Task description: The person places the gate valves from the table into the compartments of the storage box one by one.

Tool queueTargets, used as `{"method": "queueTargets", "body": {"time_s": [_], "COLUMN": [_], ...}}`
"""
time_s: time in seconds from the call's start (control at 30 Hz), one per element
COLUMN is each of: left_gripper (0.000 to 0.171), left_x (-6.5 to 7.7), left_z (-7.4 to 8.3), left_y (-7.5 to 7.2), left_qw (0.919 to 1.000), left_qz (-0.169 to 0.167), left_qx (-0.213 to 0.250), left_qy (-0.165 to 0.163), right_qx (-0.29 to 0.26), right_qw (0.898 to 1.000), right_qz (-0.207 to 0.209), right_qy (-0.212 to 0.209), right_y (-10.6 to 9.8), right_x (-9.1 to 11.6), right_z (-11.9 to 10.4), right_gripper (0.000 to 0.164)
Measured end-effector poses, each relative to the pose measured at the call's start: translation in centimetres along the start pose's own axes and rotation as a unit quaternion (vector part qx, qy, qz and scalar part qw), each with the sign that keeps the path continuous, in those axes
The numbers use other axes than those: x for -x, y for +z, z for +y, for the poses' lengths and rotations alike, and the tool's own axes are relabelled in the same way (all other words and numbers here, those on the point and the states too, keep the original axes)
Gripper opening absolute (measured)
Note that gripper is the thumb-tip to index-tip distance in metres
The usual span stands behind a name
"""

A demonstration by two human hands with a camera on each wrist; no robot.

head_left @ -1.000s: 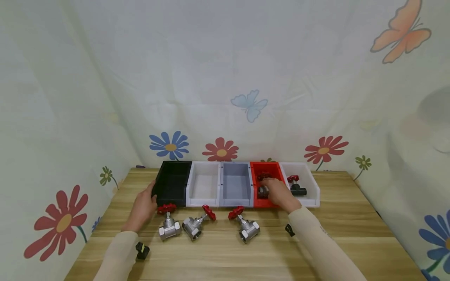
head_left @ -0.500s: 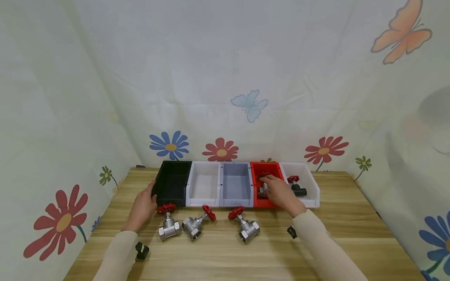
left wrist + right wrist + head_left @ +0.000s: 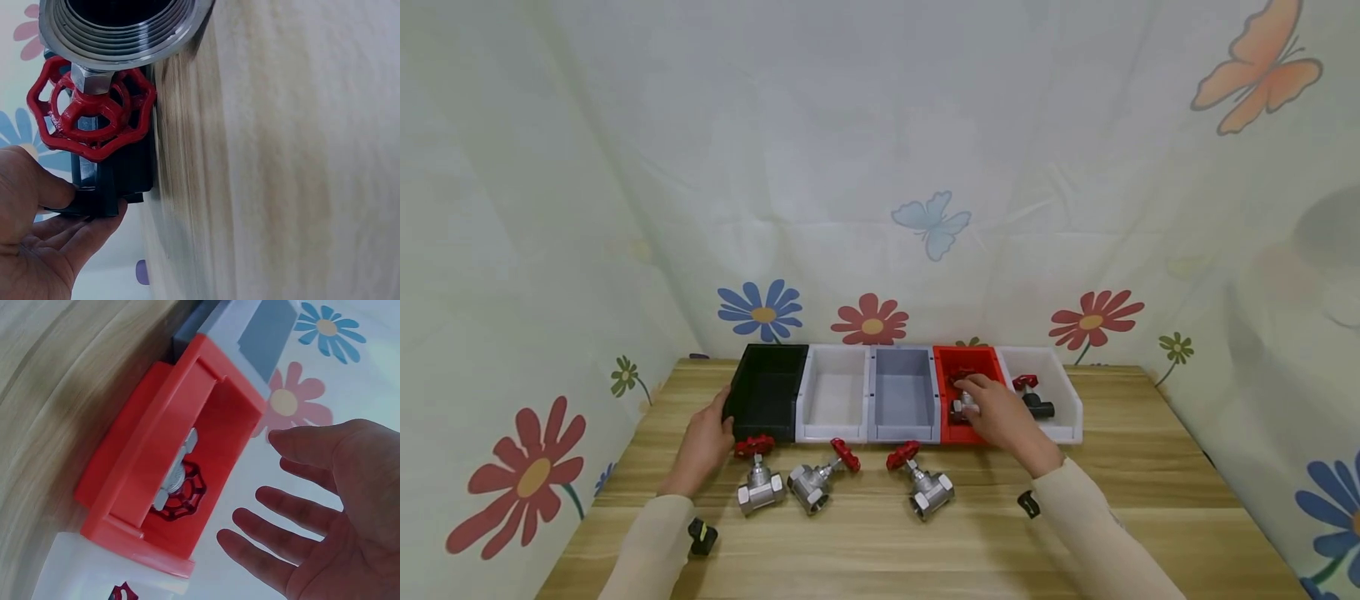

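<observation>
My left hand point(image 3: 703, 442) pinches the left side wall of the black bin point(image 3: 778, 428) between thumb and fingers, as the left wrist view shows close up. Right in front of that bin, a metal valve point(image 3: 762, 492) with a red handwheel point(image 3: 94, 119) lies on the table. Over the red bin point(image 3: 958, 434) is my right hand point(image 3: 1003, 415), its fingers spread and holding nothing in the right wrist view. Inside that bin lies another metal valve point(image 3: 176, 478) with a red handwheel; in the head view my fingers partly cover it.
Two more metal valves, one left of centre point(image 3: 811, 489) and one right point(image 3: 931, 492), lie before the bins. A white bin point(image 3: 835, 432) and a grey bin point(image 3: 904, 434) stand mid-row. The rightmost white bin point(image 3: 1077, 412) holds a dark valve point(image 3: 1039, 407).
My right hand has loosened from the valve in the red bin and drawn back slightly to the right. The left hand stays at the black bin.
</observation>
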State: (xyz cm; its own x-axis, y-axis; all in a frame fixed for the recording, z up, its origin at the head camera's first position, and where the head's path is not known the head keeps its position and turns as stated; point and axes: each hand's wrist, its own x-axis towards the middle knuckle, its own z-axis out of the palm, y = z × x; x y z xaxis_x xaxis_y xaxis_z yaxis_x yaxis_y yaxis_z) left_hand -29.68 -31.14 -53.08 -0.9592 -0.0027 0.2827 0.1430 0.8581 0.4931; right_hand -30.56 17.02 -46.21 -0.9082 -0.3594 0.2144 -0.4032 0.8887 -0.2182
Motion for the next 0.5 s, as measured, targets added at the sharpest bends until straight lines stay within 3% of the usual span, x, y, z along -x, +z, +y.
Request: {"method": "queueTargets", "body": {"time_s": [0.5], "left_gripper": [0.057], "left_x": [0.1], "left_z": [0.1], "left_y": [0.1], "left_qw": [1.0000], "left_qz": [0.005], "left_qx": [0.002], "left_qy": [0.001], "right_qx": [-0.003], "right_qw": [0.999], "right_qz": [0.022], "right_qy": [-0.023], "right_y": [-0.5], "right_x": [1.8], "right_z": [-0.9], "right_gripper": [0.045]}}
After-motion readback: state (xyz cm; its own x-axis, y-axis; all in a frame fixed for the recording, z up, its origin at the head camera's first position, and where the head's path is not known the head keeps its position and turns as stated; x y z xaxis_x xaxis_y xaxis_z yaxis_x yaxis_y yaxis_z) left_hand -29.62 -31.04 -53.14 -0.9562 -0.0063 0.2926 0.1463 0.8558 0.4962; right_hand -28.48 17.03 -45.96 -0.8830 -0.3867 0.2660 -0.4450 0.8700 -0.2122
